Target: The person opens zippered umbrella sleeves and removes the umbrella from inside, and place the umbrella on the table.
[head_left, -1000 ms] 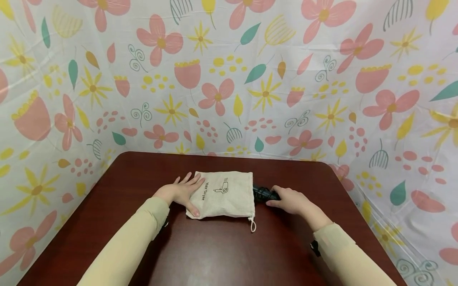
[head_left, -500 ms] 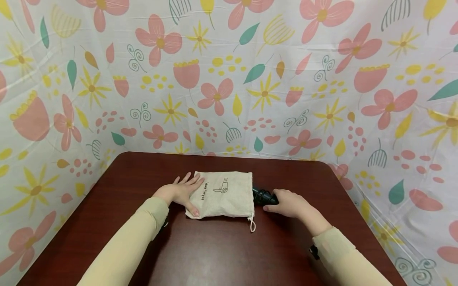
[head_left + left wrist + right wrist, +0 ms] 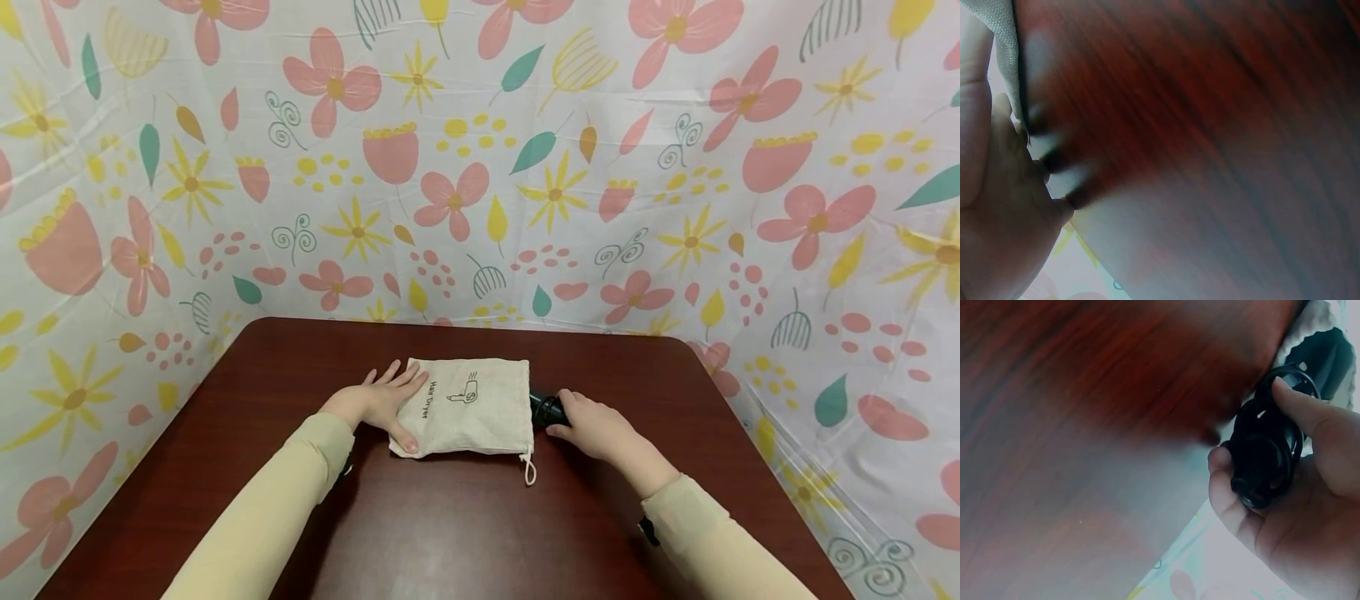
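Observation:
A cream cloth drawstring bag (image 3: 480,429), printed "Hair Dryer" with a small drawing, lies flat on the table with its mouth facing right. My left hand (image 3: 378,406) rests with spread fingers on the bag's closed end, holding it down. From the mouth juts the end of a dark hair dryer (image 3: 543,410), wound with a black cord (image 3: 1260,450); the rest is hidden inside the cloth. My right hand (image 3: 596,425) grips this end close to the mouth, thumb on top and fingers curled beneath in the right wrist view.
The dark red-brown table (image 3: 435,542) has rounded far corners. Behind it and at both sides hangs a white flowered curtain (image 3: 480,167). A white drawstring loop (image 3: 530,471) trails from the bag's near right corner.
My right hand has moved left toward the bag's mouth, and less of the hair dryer shows outside. The left hand and the bag have stayed in place.

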{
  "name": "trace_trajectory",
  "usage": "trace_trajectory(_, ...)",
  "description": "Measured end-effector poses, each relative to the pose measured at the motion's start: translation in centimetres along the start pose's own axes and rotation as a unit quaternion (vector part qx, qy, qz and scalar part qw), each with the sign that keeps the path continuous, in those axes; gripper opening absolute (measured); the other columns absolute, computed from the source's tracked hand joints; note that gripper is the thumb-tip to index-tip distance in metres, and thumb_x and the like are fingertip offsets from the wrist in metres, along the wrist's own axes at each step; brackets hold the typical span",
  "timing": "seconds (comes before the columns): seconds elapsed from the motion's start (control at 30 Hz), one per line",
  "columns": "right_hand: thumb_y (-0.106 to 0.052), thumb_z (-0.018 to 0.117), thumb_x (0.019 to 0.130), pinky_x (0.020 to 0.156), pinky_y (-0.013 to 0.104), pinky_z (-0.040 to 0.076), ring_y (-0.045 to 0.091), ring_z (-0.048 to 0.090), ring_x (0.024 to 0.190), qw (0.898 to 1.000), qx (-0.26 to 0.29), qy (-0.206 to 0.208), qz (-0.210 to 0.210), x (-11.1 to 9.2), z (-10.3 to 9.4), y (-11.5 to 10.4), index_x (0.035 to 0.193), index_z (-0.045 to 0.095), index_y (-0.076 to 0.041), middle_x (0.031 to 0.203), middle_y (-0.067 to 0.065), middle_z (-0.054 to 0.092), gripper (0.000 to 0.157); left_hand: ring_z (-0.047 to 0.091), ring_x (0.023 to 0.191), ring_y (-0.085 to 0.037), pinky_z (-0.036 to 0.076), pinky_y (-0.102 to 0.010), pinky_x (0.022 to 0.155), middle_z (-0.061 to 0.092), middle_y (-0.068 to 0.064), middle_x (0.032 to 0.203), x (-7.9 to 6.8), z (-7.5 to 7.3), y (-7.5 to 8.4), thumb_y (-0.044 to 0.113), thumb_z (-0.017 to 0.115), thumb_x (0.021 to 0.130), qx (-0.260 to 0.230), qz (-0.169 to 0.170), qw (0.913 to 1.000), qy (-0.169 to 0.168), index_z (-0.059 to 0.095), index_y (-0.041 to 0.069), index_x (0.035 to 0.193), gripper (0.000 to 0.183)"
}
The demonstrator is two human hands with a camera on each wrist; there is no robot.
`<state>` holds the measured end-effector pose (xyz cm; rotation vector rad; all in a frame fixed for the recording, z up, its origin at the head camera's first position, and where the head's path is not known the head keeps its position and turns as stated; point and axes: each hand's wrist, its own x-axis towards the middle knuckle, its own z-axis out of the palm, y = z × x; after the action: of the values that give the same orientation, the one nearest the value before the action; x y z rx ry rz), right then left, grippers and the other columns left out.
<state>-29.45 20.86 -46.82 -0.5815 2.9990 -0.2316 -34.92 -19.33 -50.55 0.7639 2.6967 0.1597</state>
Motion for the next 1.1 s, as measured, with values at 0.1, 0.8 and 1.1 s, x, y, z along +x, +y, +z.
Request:
trace_trajectory(0.1, -0.042, 0.067, 0.092, 0.071, 0.044, 0.048, 0.024, 0.06, 0.089, 1.0, -0.001, -0.013, 0.004, 0.3, 0.0, 0.1, 0.125, 0.05, -0.007, 0.115, 0.011, 0.058, 0.052, -0.014, 0.146, -0.038, -0.003, -0.067, 0.109, -0.014, -0.001, 0.163, 0.0, 0.0, 0.0, 0.091, 0.062, 0.05, -0.001, -0.001, 1.0, -0.002, -0.002, 0.024, 0.159, 0.143)
trace_trajectory(0.8, -0.044, 0.062, 0.095, 0.075, 0.048, 0.048, 0.025, 0.06, 0.098, 0.997, -0.032, -0.07, -0.006, 2.5, -1.3, 1.5, 0.133, 0.047, -0.011, 0.121, 0.009, 0.056, 0.052, -0.013, 0.146, -0.036, 0.004, -0.063, 0.111, -0.014, 0.0, 0.163, 0.1, -0.3, 0.3, 0.094, 0.059, 0.049, 0.035, -0.014, 0.9992, -0.009, -0.005, 0.026, 0.158, 0.143)
trace_trajectory(1.1, -0.04, 0.06, 0.097, 0.086, 0.053, 0.047, 0.034, 0.056, 0.115, 0.997, -0.016, -0.081, -0.014, 3.2, -1.4, 1.9, 0.142, 0.042, -0.008, 0.136, 0.017, 0.049, 0.057, -0.014, 0.146, -0.034, 0.002, -0.063, 0.112, -0.016, 0.004, 0.162, 0.3, 0.0, -0.1, 0.096, 0.058, 0.044, 0.025, -0.02, 0.9995, -0.007, -0.006, 0.03, 0.157, 0.146)
